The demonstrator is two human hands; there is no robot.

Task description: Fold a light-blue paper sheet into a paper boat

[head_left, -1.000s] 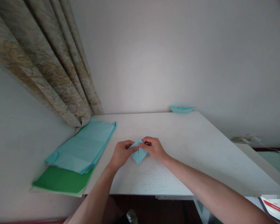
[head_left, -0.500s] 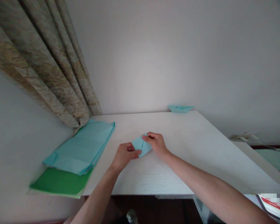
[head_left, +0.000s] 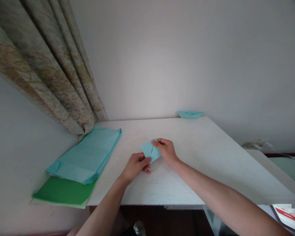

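A small folded piece of light blue paper [head_left: 150, 150] is held over the white table [head_left: 186, 154], tilted as a diamond with a crease down its middle. My left hand [head_left: 136, 166] pinches its lower corner between thumb and fingers. My right hand [head_left: 166, 150] grips its right side, fingers curled over the top edge. Both hands hover just above the tabletop near its middle.
A stack of light blue sheets [head_left: 88, 155] lies on green sheets [head_left: 64, 191] at the table's left edge, under a patterned curtain [head_left: 51, 72]. A finished blue paper boat [head_left: 190, 114] sits at the far edge by the wall. Cables [head_left: 258, 144] lie at the right.
The folded paper has been turned and lifted slightly away from me. My left hand slid down to its lower corner; my right hand moved up to its right side.
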